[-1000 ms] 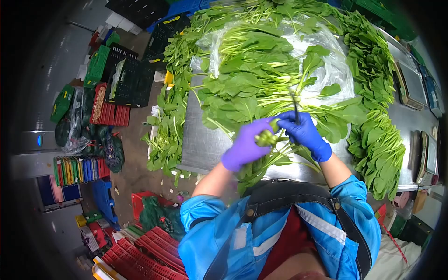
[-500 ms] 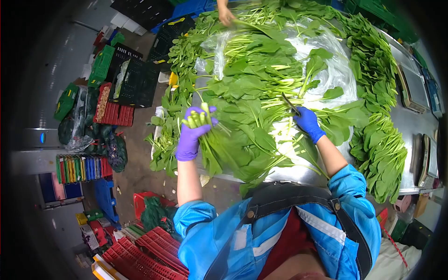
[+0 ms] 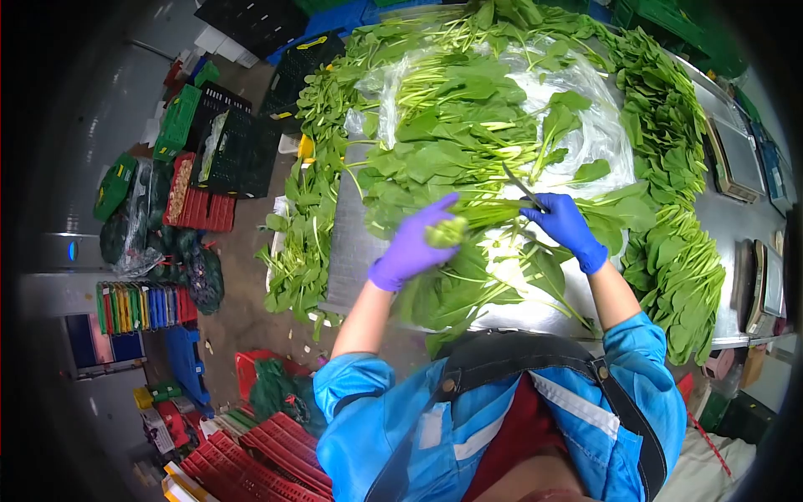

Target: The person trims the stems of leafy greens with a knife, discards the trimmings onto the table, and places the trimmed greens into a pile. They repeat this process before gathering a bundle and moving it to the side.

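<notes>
Leafy greens crowd the metal worktop [image 3: 345, 259]: a broad heap [image 3: 468, 96] fills its middle just beyond the hands, with a crumpled plastic sheet [image 3: 611, 138] showing along its right side. More greens are banked along the right edge [image 3: 661, 121], near two flat devices [image 3: 734, 155] that look like scales. Loose leaves [image 3: 548, 272] and pale scraps [image 3: 506, 263] lie close under the hands, leaving little bare metal there. Over to the left, dark crates [image 3: 238, 155] and a red crate [image 3: 205, 205] stand beyond the worktop's edge.

The person's left hand [image 3: 412, 244], gloved in purple, has its grip curled around a bunch of greens [image 3: 446, 233], cut stem ends bulging out between thumb and fingers; the hand is slightly blurred. The right hand [image 3: 569, 230], in a blue glove, has a narrow grip closed on a knife [image 3: 522, 184], its dark blade slanting up and to the left. Green stalks stretch between the two hands; I can't tell whether the right fingertips touch them.

Both forearms reach forward from pushed-up blue sleeves [image 3: 355, 381] and lean inward, so the hands face each other, apart, over the near part of the worktop.
</notes>
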Demonstrator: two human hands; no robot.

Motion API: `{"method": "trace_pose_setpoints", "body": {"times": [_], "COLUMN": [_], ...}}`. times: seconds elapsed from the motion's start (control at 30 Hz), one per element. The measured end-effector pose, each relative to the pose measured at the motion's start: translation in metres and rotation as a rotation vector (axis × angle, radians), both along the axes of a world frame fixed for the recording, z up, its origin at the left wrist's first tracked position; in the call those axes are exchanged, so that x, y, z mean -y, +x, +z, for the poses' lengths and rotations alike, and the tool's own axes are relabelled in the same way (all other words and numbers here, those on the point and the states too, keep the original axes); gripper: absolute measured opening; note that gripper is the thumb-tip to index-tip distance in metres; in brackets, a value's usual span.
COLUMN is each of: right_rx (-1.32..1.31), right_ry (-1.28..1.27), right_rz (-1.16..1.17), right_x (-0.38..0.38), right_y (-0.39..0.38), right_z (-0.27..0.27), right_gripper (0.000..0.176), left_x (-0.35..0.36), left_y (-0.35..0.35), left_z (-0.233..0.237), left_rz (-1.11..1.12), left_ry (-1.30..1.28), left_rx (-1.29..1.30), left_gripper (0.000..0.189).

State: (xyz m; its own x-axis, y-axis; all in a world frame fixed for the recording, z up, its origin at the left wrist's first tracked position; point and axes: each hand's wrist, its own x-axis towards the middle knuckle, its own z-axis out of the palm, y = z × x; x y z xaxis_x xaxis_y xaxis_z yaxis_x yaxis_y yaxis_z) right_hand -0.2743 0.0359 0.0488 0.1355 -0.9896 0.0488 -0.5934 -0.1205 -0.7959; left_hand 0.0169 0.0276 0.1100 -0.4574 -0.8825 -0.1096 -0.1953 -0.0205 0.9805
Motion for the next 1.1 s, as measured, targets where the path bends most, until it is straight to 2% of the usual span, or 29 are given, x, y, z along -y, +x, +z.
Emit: {"method": "trace_pose_setpoints", "body": {"times": [0.07, 0.13, 0.17, 0.23, 0.3, 0.33, 0.4, 0.47, 0.57, 0.63, 0.67, 0.73, 0.77, 0.83, 0.93, 1.0, 1.03, 1.1], "right_rx": [-0.008, 0.1, 0.123, 0.146, 0.12, 0.12, -0.132, -0.201, -0.089, -0.09, -0.09, -0.027, 0.325, 0.305, 0.286, 0.325, 0.326, 0.284], "right_ry": [0.002, 0.236, 0.205, 0.172, -0.159, -0.158, -0.036, -0.042, 0.004, 0.252, 0.246, 0.249, 0.308, 0.222, 0.084, 0.157, 0.158, 0.081], "right_rz": [0.081, 0.103, 0.084, 0.062, -0.069, -0.066, 0.085, 0.101, 0.206, 0.154, 0.158, 0.065, 0.039, 0.068, 0.078, 0.087, 0.089, 0.119], "right_x": [-0.016, -0.027, -0.028, -0.033, -0.035, -0.038, -0.045, -0.042, -0.033, -0.03, -0.029, -0.036, -0.04, -0.038, -0.035, -0.035, -0.035, -0.036], "right_y": [0.007, 0.013, 0.011, 0.008, 0.006, 0.006, 0.008, 0.012, 0.0, -0.01, -0.011, -0.006, 0.005, 0.023, 0.035, 0.037, 0.038, 0.04], "right_z": [0.038, 0.056, 0.053, 0.035, 0.025, 0.027, 0.034, 0.029, -0.004, -0.01, -0.012, 0.013, 0.029, 0.054, 0.047, 0.04, 0.039, 0.036], "right_gripper": [0.031, 0.034, 0.031, 0.028, 0.029, 0.029, 0.043, 0.044, 0.042, 0.038, 0.038, 0.033, 0.031, 0.031, 0.03, 0.024, 0.024, 0.025], "left_x": [-0.005, -0.015, -0.018, -0.014, -0.01, -0.011, -0.015, -0.019, -0.024, -0.024, -0.022, -0.02, -0.023, -0.028, -0.031, -0.034, -0.035, -0.039], "left_y": [-0.025, -0.052, -0.059, -0.059, -0.058, -0.057, -0.055, -0.059, -0.05, -0.034, -0.029, -0.03, -0.031, -0.041, -0.047, -0.044, -0.044, -0.045], "left_z": [-0.008, -0.016, -0.018, -0.023, -0.027, -0.029, -0.027, -0.02, -0.016, -0.016, -0.017, -0.016, -0.017, -0.016, -0.016, -0.009, -0.002, 0.01], "left_rz": [-0.326, -0.38, -0.43, -0.395, -0.349, -0.336, -0.326, -0.366, -0.279, -0.25, -0.222, -0.229, -0.246, -0.283, -0.332, -0.347, -0.346, -0.429], "left_ry": [-0.363, -0.355, -0.35, -0.365, -0.383, -0.397, -0.404, -0.325, -0.412, -0.425, -0.443, -0.453, -0.454, -0.447, -0.529, -0.519, -0.518, -0.493], "left_rx": [0.144, 0.179, 0.217, 0.235, 0.257, 0.264, 0.273, 0.323, 0.222, 0.225, 0.224, 0.221, 0.216, 0.221, 0.228, 0.422, 0.424, 0.669], "left_gripper": [0.05, 0.05, 0.05, 0.049, 0.048, 0.048, 0.047, 0.048, 0.047, 0.047, 0.047, 0.047, 0.047, 0.047, 0.047, 0.05, 0.05, 0.053]}}
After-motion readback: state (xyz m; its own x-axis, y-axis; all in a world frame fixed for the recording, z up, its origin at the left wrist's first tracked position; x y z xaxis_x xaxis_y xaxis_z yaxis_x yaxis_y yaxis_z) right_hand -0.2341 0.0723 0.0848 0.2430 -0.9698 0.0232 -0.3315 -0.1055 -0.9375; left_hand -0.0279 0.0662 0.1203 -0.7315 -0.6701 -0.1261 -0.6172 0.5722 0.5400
